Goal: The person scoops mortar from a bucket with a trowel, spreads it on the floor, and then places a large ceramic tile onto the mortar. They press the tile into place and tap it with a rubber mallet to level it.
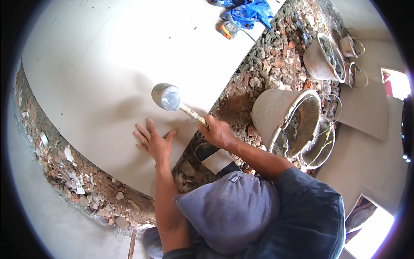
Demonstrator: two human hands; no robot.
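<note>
My right hand (219, 133) is closed round the handle of a mallet (166, 97) with a thick grey head and a pale, stained handle. The mallet's head hangs over the white tiled floor (129, 47), which carries faint joint lines; whether it touches the surface I cannot tell. To the left of the handle, my left hand (158, 141) lies with its fingers spread on the white surface, near its edge, holding nothing. Dark shadows of the mallet and hands fall on the tiles.
Rubble (276, 52) of broken brick and stone borders the tiles. On the right stand a big mortar-crusted bucket (269, 114), a smaller wire-handled bucket (320, 149) and another mortar bucket (317, 60). A tape measure (228, 30) and blue cloth (252, 14) lie at the far edge.
</note>
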